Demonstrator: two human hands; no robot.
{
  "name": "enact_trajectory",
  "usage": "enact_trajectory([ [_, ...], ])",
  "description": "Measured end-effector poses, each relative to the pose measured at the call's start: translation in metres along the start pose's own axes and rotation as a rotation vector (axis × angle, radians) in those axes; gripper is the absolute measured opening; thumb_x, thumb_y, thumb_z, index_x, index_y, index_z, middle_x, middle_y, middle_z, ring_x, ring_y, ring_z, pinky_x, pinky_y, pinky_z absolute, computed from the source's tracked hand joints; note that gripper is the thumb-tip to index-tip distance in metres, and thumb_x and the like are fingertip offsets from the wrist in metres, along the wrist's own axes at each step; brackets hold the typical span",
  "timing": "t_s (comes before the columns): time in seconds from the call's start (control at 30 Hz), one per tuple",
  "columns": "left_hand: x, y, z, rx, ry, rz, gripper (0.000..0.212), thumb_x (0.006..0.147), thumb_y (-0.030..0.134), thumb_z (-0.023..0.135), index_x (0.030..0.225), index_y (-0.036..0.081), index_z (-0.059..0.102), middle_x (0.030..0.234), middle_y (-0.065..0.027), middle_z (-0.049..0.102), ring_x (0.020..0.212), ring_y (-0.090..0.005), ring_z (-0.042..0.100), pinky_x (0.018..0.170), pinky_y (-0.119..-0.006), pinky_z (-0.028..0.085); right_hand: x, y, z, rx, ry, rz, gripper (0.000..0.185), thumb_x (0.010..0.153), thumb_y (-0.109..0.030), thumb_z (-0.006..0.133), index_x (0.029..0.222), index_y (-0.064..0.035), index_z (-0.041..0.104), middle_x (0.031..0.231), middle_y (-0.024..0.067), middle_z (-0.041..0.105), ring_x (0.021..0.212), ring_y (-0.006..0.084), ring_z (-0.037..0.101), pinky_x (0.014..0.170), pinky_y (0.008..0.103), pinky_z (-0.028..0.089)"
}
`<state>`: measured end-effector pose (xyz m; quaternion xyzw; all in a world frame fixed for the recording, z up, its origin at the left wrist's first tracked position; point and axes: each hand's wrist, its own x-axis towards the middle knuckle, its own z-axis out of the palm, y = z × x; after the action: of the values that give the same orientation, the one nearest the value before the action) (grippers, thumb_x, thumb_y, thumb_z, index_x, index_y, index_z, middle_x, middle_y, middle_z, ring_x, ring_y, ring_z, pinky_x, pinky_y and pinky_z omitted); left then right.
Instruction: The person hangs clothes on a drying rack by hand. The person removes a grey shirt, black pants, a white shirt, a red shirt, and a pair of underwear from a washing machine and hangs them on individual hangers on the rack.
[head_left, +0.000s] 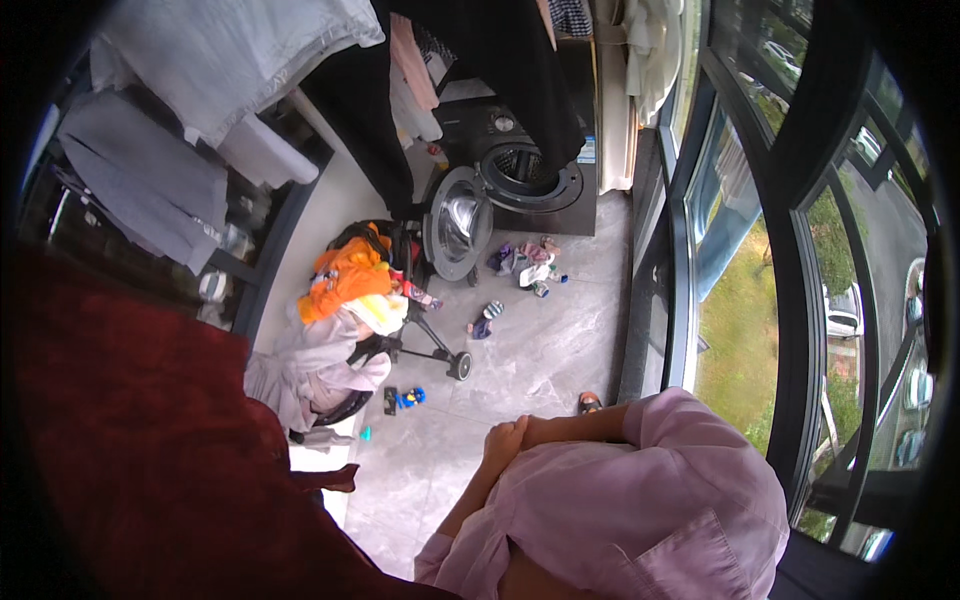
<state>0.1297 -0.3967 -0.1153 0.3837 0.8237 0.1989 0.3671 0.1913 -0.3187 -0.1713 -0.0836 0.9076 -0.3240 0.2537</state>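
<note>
My left hand (505, 441) and my right hand (534, 430) meet in front of my pink shirt (622, 510). The left one looks curled against the right; the right hand's fingers are hard to make out. No object shows in either. Beyond them, a black front-loading washing machine (480, 124) stands with its round glass door (458, 223) open. Small socks and cloths (531, 262) lie on the floor before it, and another small bundle of socks (486, 321) is nearer. A stroller (435, 349) to the left is heaped with an orange garment (349, 274) and pale cloth (307, 367).
Black trousers (495, 52), a white garment (240, 52) and a grey garment (142, 165) hang overhead. Dark red cloth (142, 442) fills the lower left. A blue toy (411, 397) and an orange-black shoe (590, 403) lie on the floor. Windows (739, 322) run along the right.
</note>
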Motion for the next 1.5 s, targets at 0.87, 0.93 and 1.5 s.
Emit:
enact_trajectory([
  [0.87,0.091,0.067,0.029,-1.379,-0.350,-0.495,0.032,0.081,0.031,0.055,0.082,0.000,0.063,0.075,-0.0025,0.059,0.067,-0.0087,0.054,0.062,-0.023,0.041,-0.077,0.104,-0.043,-0.407,0.068,-0.119,0.022,0.073,-0.023,0.049,0.080,-0.0082,0.063,0.086,0.0087,0.058,0.086,0.0237,0.054,0.073,0.0405,0.039],
  [0.93,0.102,0.042,0.047,-1.540,-0.319,-0.356,0.027,0.081,0.026,0.055,0.084,0.000,0.062,0.078,-0.0031,0.059,0.070,-0.0091,0.055,0.064,-0.023,0.041,-0.069,0.095,-0.078,-0.391,0.036,-0.133,0.019,0.071,-0.019,0.051,0.081,-0.0074,0.063,0.091,0.0097,0.058,0.089,0.0241,0.054,0.071,0.0399,0.041],
  [1.5,0.256,-0.090,0.114,-0.250,0.278,0.048,0.014,0.070,0.008,0.054,0.057,0.002,0.056,0.053,-0.0036,0.051,0.052,-0.0136,0.052,0.045,-0.025,0.041,0.076,0.259,-0.065,0.290,-0.298,0.013,0.017,0.076,-0.017,0.050,0.089,-0.0190,0.062,0.081,0.0077,0.061,0.078,0.0252,0.058,0.070,0.0369,0.045],
])
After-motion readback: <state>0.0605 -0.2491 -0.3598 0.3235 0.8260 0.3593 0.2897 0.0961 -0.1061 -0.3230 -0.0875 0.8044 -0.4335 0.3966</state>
